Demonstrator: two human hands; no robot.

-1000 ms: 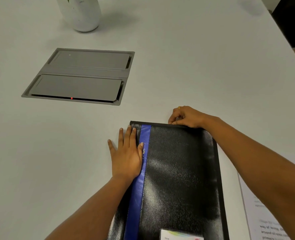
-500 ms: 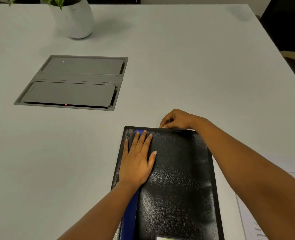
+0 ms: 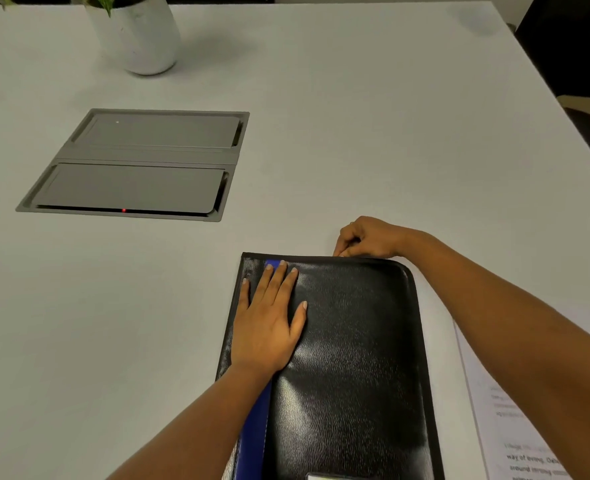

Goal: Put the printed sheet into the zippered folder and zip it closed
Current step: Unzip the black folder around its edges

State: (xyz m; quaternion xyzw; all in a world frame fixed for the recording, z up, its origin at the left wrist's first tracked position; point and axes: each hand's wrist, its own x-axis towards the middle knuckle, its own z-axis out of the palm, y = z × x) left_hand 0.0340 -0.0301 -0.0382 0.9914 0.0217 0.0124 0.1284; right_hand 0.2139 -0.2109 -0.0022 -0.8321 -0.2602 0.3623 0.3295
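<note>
White paper with dark print, the printed sheet (image 3: 515, 455) lies at the near right of the white table (image 3: 356, 133), just beside the black grained zippered folder (image 3: 356, 358) with its blue stripe, and partly under the right forearm. So the sheet is not yet inside; inserting and zipping both seem left to do. The left hand (image 3: 269, 327) presses flat, fingers straight, on the closed cover. The right hand (image 3: 369, 239) pinches the folder's far edge with curled fingers, likely at the zip pull, which is hidden. Farther left sit a grey recessed hatch (image 3: 141, 168) and a white plant pot (image 3: 141, 36), well apart; neither obstructs.
</note>
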